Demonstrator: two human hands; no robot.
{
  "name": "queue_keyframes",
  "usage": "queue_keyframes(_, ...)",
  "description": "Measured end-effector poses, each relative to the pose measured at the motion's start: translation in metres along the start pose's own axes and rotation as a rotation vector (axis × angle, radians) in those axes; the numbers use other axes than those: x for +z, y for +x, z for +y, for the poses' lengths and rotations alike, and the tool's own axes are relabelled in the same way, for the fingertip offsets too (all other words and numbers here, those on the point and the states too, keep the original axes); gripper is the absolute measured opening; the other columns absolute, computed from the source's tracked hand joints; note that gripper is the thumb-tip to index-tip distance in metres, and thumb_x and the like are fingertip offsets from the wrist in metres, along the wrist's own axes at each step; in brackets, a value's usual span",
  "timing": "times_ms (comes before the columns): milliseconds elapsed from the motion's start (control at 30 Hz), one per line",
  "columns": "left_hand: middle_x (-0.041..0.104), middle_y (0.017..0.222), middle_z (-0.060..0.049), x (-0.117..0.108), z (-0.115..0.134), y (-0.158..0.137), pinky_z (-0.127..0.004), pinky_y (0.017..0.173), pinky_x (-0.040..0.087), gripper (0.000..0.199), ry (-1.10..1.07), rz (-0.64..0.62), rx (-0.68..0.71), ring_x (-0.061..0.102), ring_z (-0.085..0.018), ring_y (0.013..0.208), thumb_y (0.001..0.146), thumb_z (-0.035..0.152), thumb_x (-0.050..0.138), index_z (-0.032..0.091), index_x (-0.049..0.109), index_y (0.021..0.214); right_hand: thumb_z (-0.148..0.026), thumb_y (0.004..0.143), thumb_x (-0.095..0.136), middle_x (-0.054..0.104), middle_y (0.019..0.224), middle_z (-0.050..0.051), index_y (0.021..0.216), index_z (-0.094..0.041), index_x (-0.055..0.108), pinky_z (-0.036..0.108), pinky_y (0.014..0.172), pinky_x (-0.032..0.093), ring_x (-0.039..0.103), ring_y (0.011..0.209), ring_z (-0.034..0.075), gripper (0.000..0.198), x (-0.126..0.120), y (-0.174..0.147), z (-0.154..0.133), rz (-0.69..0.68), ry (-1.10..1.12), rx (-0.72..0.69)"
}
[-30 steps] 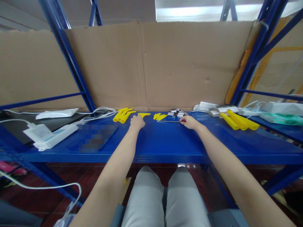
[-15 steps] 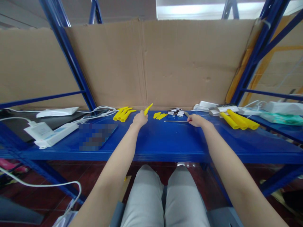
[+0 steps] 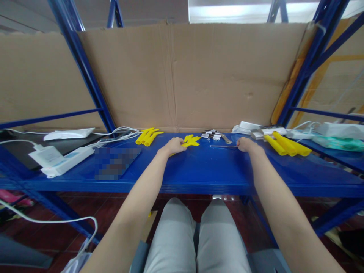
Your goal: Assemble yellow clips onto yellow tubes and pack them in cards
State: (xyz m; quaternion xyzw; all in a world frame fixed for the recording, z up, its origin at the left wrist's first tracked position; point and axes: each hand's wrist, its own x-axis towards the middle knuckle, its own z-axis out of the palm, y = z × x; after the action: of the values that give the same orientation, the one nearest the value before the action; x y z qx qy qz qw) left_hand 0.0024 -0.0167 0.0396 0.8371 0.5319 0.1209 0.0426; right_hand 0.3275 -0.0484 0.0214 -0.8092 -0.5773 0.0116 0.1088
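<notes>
My left hand is closed on a yellow tapered tube, mostly covered by the fingers, with a bit of yellow showing below the palm. Its fingertips are right beside several small yellow pieces lying on the blue shelf; whether they touch is hard to tell. My right hand pinches the right end of a thin metal rod, which points left, low over the shelf. Behind the rod lie a stack of small black-and-white items and a flat metal piece.
Yellow tapered tubes lie at left, near white cables and a power strip. A dark flat panel is at front left. More yellow tubes and white boxes sit at right. Cardboard stands behind.
My left hand has turned and moved right, lowering the yellow tube that pointed up to beside the small yellow pieces. My right hand has shifted right with the rod.
</notes>
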Motion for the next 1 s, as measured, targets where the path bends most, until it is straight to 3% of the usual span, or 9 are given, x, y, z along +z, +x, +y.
queue_keyframes(133, 0.072, 0.108, -0.011, 0.004, 0.004, 0.001, -0.028, 0.082, 0.048, 0.03, -0.022, -0.009, 0.019, 0.066, -0.025, 0.099, 0.078, 0.027, 0.061, 0.013, 0.071, 0.104, -0.011, 0.08, 0.049, 0.064, 0.123, 0.015, 0.11, -0.019, 0.067, 0.047, 0.095, 0.044, 0.06, 0.113, 0.03, 0.036, -0.008, -0.009, -0.017, -0.042, -0.018, 0.02)
queue_keyframes(267, 0.07, 0.112, -0.011, 0.013, 0.006, 0.005, -0.032, 0.088, 0.047, 0.034, -0.014, 0.032, 0.046, 0.065, -0.027, 0.103, 0.081, 0.03, 0.061, 0.014, 0.07, 0.109, -0.019, 0.085, 0.046, 0.067, 0.114, 0.015, 0.107, -0.018, 0.068, 0.05, 0.096, 0.042, 0.059, 0.113, 0.031, 0.031, -0.005, -0.008, -0.028, 0.077, 0.005, -0.017)
queue_keyframes(400, 0.07, 0.114, -0.009, 0.019, 0.008, 0.007, -0.031, 0.09, 0.047, 0.035, -0.019, 0.028, 0.099, 0.064, -0.027, 0.105, 0.08, 0.034, 0.062, 0.017, 0.07, 0.11, -0.041, 0.091, 0.043, 0.068, 0.107, 0.017, 0.099, -0.015, 0.07, 0.052, 0.096, 0.041, 0.059, 0.111, 0.032, 0.038, 0.003, 0.001, -0.036, 0.175, 0.069, 0.001)
queue_keyframes(633, 0.071, 0.109, -0.01, 0.018, 0.013, 0.004, -0.031, 0.083, 0.049, 0.036, -0.007, -0.008, 0.139, 0.065, -0.027, 0.1, 0.081, 0.037, 0.059, 0.016, 0.07, 0.108, -0.046, 0.091, 0.046, 0.065, 0.116, 0.021, 0.108, -0.013, 0.068, 0.052, 0.099, 0.038, 0.055, 0.119, 0.033, 0.043, 0.013, 0.025, -0.044, 0.101, 0.097, 0.079)
queue_keyframes(1000, 0.068, 0.119, -0.011, 0.021, 0.013, 0.005, -0.03, 0.089, 0.047, 0.04, 0.003, -0.01, 0.146, 0.062, -0.028, 0.11, 0.081, 0.039, 0.059, 0.016, 0.068, 0.113, -0.058, 0.09, 0.042, 0.062, 0.121, 0.026, 0.122, -0.007, 0.061, 0.05, 0.099, 0.04, 0.053, 0.121, 0.034, 0.062, 0.02, 0.039, -0.045, 0.085, 0.114, 0.152)
